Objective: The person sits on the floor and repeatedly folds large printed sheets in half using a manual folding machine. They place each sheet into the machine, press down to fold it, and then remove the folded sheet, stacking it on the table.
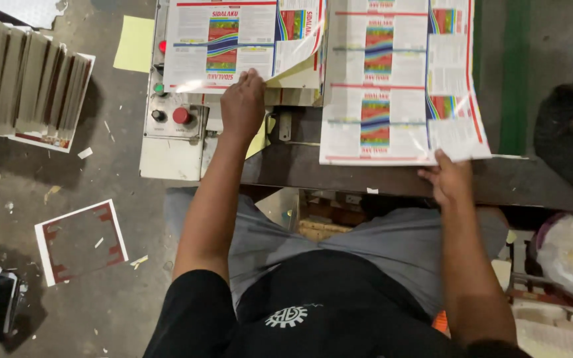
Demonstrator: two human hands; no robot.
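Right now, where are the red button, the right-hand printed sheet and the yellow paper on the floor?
Red button (181, 115): head view, its round cap.
Right printed sheet (399, 86): head view, its middle.
Yellow paper (134, 44): head view, its centre.

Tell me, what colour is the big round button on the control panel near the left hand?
Red. The round button sits on the grey control panel, left of the left hand; the head view shows it clearly.

Left hand (243, 106) stretched forward, palm down, fingers curled, right hand (447, 180) nearer the body, fingers pinched
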